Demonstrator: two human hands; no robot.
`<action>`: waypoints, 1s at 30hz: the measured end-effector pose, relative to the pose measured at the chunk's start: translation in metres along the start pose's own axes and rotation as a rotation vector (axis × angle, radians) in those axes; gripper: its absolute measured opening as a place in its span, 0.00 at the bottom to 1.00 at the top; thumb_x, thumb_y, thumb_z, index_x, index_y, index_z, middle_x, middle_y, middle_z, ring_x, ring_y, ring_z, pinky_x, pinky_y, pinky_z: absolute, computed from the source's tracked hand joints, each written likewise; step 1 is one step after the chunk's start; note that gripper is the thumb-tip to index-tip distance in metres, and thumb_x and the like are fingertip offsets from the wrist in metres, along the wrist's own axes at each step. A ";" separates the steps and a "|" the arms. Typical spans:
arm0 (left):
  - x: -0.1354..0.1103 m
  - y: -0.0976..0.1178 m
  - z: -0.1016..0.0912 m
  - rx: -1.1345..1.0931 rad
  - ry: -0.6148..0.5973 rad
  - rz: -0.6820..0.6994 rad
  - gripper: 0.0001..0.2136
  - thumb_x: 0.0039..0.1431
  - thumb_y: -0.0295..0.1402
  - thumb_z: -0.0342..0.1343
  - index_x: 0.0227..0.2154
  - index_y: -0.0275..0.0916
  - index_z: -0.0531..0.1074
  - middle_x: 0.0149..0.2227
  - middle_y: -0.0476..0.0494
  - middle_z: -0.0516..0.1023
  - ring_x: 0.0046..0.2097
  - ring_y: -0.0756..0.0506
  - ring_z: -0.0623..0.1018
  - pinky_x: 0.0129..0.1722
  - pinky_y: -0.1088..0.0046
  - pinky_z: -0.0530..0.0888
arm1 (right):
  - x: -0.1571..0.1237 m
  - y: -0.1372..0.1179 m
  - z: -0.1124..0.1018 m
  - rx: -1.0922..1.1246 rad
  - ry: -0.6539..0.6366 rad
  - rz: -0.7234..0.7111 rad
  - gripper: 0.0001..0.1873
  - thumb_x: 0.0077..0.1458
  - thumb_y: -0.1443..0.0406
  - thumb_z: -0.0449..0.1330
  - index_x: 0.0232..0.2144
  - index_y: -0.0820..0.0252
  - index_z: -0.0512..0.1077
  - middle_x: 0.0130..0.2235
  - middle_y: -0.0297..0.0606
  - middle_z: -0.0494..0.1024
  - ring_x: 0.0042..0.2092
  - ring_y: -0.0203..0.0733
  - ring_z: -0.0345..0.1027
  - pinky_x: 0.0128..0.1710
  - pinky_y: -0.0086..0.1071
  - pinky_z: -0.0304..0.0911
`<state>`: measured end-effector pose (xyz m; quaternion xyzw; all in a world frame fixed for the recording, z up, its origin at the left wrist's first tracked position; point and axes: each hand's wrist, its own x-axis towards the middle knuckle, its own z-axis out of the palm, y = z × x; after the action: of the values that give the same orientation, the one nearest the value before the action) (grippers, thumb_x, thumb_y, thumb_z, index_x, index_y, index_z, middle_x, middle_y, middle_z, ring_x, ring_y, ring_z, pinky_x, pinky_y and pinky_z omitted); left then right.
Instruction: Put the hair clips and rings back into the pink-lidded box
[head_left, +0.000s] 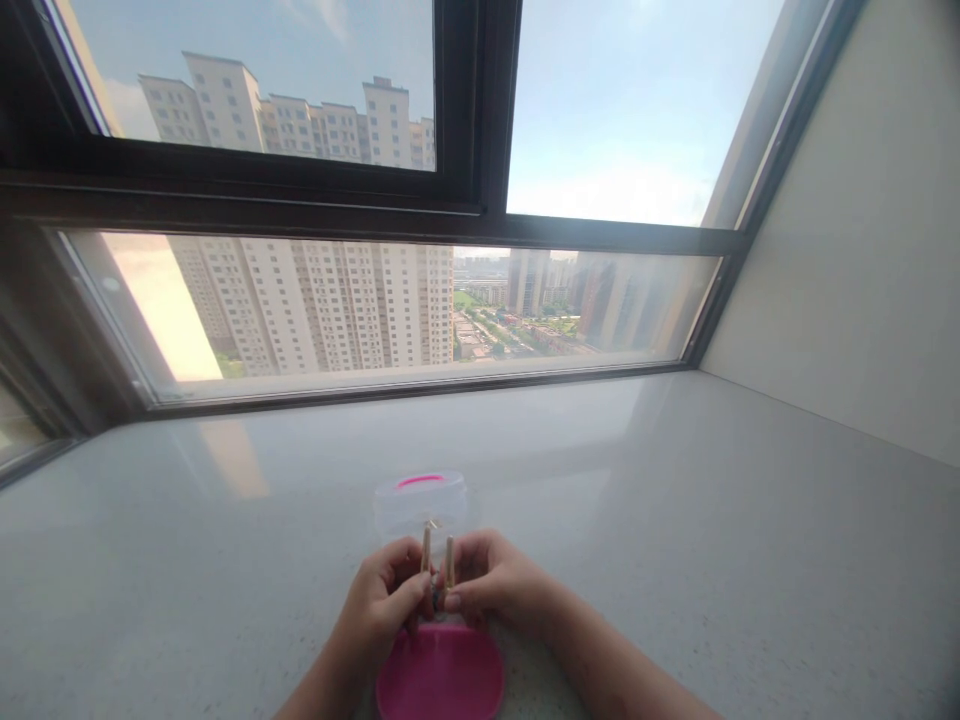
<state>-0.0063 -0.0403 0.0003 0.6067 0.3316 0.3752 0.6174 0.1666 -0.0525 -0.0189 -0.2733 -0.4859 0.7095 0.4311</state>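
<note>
My left hand (391, 590) is closed, its thumb and fingers pinching a thin tan stick-like piece (426, 548) that points upward. Close beside it, my right hand (491, 580) pinches a second tan stick-like piece (450, 560), also upright. Something small and dark shows between the fingertips, too small to make out; whether it joins the two pieces I cannot tell. Just below both hands lies a pink oval tray (439, 680), cut off by the bottom of the view. Behind the fingers stands a see-through plastic cover (390, 505) with a pink strip on top.
A pale, glossy speckled counter (675, 530) spreads around the hands. Beyond it rises a window with a dark frame (480, 225), tall buildings outside. At the right is a plain wall (855, 270). A small tan piece (430, 524) appears near the cover.
</note>
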 end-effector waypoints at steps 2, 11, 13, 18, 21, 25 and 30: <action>0.001 0.000 0.001 -0.016 0.000 -0.003 0.07 0.48 0.34 0.57 0.24 0.34 0.68 0.18 0.52 0.66 0.19 0.54 0.62 0.18 0.81 0.57 | 0.000 0.000 0.000 0.007 0.000 -0.005 0.17 0.35 0.66 0.71 0.28 0.69 0.71 0.22 0.31 0.70 0.18 0.27 0.60 0.16 0.20 0.55; 0.002 -0.003 0.001 -0.052 0.018 0.012 0.07 0.46 0.33 0.57 0.24 0.34 0.69 0.18 0.52 0.67 0.20 0.54 0.62 0.18 0.81 0.56 | -0.001 0.001 -0.002 -0.035 -0.006 -0.017 0.16 0.36 0.65 0.70 0.28 0.69 0.71 0.25 0.34 0.72 0.21 0.28 0.62 0.19 0.21 0.55; 0.002 -0.004 0.000 -0.068 0.017 -0.004 0.07 0.46 0.34 0.56 0.24 0.34 0.69 0.18 0.52 0.67 0.19 0.54 0.62 0.17 0.81 0.56 | 0.000 0.002 -0.003 -0.039 -0.002 -0.024 0.16 0.37 0.65 0.70 0.28 0.69 0.72 0.25 0.34 0.73 0.20 0.28 0.62 0.19 0.21 0.56; 0.003 -0.001 0.001 -0.055 -0.003 -0.039 0.07 0.47 0.34 0.55 0.23 0.34 0.67 0.17 0.52 0.66 0.18 0.54 0.61 0.16 0.80 0.56 | -0.002 0.000 -0.003 -0.054 0.008 -0.018 0.15 0.37 0.66 0.70 0.28 0.69 0.74 0.24 0.34 0.73 0.20 0.28 0.62 0.18 0.21 0.57; 0.002 0.002 0.004 -0.040 0.009 -0.007 0.05 0.46 0.31 0.54 0.22 0.34 0.67 0.17 0.52 0.66 0.18 0.54 0.62 0.17 0.80 0.57 | -0.004 -0.003 -0.001 -0.072 0.019 -0.003 0.14 0.37 0.65 0.70 0.28 0.69 0.74 0.22 0.33 0.72 0.19 0.28 0.62 0.17 0.21 0.56; 0.002 0.002 0.005 -0.041 0.019 -0.007 0.05 0.46 0.31 0.54 0.22 0.34 0.68 0.16 0.52 0.65 0.17 0.54 0.61 0.16 0.81 0.56 | -0.005 -0.005 0.001 -0.080 0.025 0.019 0.15 0.40 0.64 0.68 0.31 0.71 0.75 0.21 0.34 0.72 0.19 0.29 0.62 0.17 0.21 0.55; 0.002 -0.001 0.002 -0.013 0.005 -0.013 0.05 0.48 0.31 0.52 0.23 0.34 0.68 0.17 0.51 0.68 0.18 0.53 0.64 0.16 0.80 0.58 | -0.005 -0.006 0.001 -0.061 0.042 0.047 0.17 0.42 0.62 0.67 0.33 0.72 0.76 0.24 0.39 0.75 0.19 0.30 0.64 0.18 0.22 0.58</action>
<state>-0.0031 -0.0399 -0.0002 0.5997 0.3344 0.3747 0.6230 0.1703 -0.0562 -0.0134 -0.3126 -0.4917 0.6983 0.4158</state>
